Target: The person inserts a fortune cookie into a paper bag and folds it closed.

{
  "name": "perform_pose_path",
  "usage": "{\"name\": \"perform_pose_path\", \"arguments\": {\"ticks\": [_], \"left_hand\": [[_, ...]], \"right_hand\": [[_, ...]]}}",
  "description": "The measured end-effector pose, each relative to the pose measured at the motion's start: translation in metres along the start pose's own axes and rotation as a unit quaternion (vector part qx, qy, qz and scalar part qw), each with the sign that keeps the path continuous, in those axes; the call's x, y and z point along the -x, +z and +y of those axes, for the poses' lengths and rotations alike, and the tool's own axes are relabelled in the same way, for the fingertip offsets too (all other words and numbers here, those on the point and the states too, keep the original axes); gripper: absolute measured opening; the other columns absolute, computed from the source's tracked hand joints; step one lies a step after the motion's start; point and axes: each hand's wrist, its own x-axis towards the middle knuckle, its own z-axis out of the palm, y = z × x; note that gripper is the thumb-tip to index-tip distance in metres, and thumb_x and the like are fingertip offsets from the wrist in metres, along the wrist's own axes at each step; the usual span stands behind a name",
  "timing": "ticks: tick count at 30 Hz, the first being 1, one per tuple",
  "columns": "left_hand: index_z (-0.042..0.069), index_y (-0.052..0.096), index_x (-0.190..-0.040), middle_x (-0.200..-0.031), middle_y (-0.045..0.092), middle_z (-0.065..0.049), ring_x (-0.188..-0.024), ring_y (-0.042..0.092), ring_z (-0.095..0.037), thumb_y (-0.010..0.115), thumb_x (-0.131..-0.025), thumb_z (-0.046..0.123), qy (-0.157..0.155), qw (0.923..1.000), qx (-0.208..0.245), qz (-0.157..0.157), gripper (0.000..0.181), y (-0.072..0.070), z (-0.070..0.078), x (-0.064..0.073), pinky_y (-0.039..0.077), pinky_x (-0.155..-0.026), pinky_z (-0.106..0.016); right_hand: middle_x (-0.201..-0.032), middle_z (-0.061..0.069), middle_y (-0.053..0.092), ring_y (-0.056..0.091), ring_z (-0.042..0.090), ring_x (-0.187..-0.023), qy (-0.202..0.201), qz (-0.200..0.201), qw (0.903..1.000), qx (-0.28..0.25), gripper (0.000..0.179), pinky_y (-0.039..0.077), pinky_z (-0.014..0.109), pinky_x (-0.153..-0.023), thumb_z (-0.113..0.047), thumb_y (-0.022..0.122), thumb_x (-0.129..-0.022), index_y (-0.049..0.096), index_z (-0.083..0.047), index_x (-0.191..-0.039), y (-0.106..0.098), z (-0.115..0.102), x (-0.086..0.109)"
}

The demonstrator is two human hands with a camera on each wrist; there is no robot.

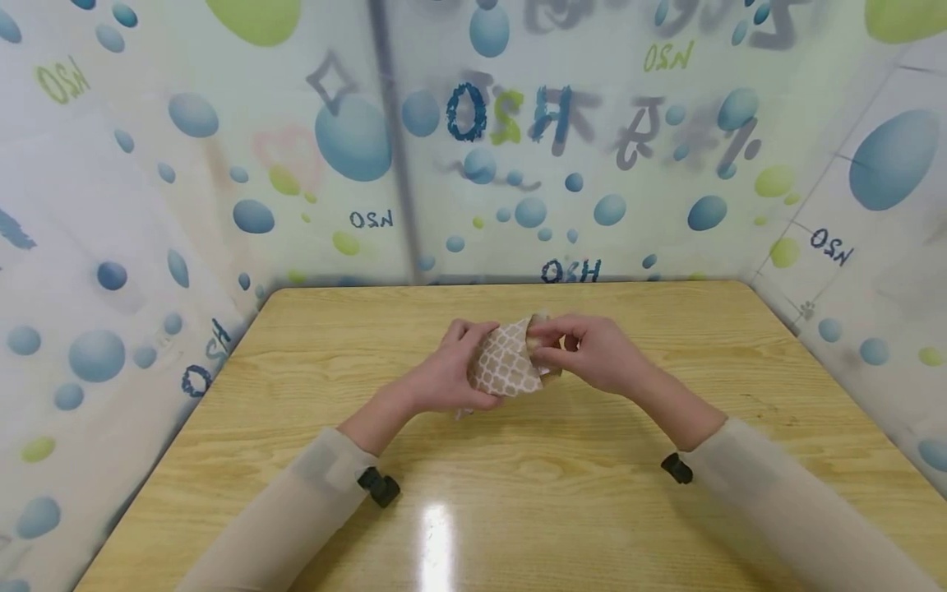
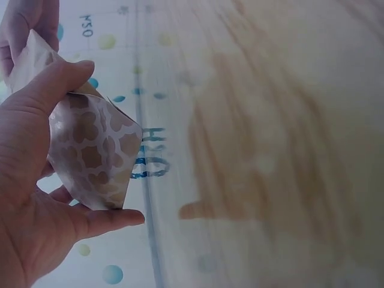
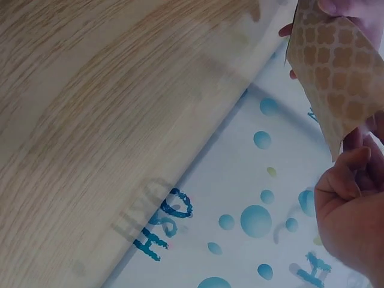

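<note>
A small paper bag, tan with a white lattice pattern, is held over the table by my left hand. The left thumb and fingers spread round its closed end, and a tilted, creased corner shows between them in the left wrist view. My right hand is at the bag's gaping mouth, its thumb and bent fingertips reaching in. In the right wrist view the right fingers curl beside the bag's pointed lower corner. The bag hides their tips, so I cannot tell whether they pinch something there.
Under both hands spreads a light wooden table with a glare spot near its front. A white sheet printed with blue and green dots walls in the back and both sides. Dark clips sit at the pale sleeves' cuffs.
</note>
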Motion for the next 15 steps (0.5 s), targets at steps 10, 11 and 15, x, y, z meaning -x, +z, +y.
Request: {"name": "perform_pose_path", "arguments": {"ticks": [10, 11, 15], "left_hand": [[0.013, 0.027, -0.173, -0.155, 0.035, -0.018, -0.138, 0.046, -0.034, 0.097, -0.081, 0.031, -0.007, 0.9997, 0.007, 0.023, 0.116, -0.001, -0.005, 0.001, 0.047, -0.121, -0.054], [0.012, 0.028, -0.173, -0.155, 0.035, -0.019, -0.138, 0.046, -0.034, 0.097, -0.081, 0.031, -0.006, 0.9997, 0.008, 0.024, 0.116, -0.001, -0.005, 0.001, 0.047, -0.121, -0.055], [0.012, 0.027, -0.173, -0.155, 0.034, -0.019, -0.138, 0.046, -0.034, 0.097, -0.082, 0.032, -0.006, 0.9996, 0.010, 0.026, 0.117, -0.001, -0.006, 0.001, 0.047, -0.121, -0.055]], "right_hand": [[-0.112, 0.007, 0.077, 0.054, 0.018, -0.072, 0.011, 0.055, 0.9984, -0.009, 0.041, 0.046, 0.028, -0.061, -0.020, 0.080, -0.102, 0.075, -0.015, -0.142, -0.009, 0.006, 0.007], [-0.112, 0.008, 0.075, 0.053, 0.018, -0.072, 0.011, 0.055, 0.9984, -0.008, 0.040, 0.046, 0.028, -0.061, -0.020, 0.080, -0.102, 0.075, -0.015, -0.141, -0.010, 0.007, 0.007], [-0.110, 0.008, 0.069, 0.051, 0.019, -0.074, 0.001, 0.045, 0.9990, -0.002, 0.038, 0.046, 0.028, -0.064, -0.021, 0.079, -0.103, 0.077, -0.016, -0.140, -0.009, 0.010, 0.007]]}}
